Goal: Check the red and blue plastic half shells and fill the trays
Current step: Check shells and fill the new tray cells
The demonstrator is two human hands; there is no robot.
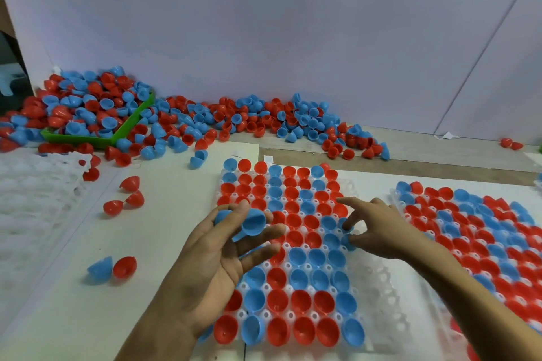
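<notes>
My left hand (217,261) loosely cups light, slick blue shells (253,224); right fingers (350,239) pinch one by its rim.

**Bare Hands and Forearms, Nothing Worn**

Two hands and two forearms are seen from above; the left hand (217,261) and the right hand (378,228) are both uncovered; no glove is worn on either. The forearms are bare as far as the lower edge of the view; no sleeve or cuff is shown within it. No ring is seen on the fingers; no watch, band or strap is seen at the wrists. The fingers are slender; the nails are short and unpainted where they can be made out; some fingertips are blurred.
</notes>
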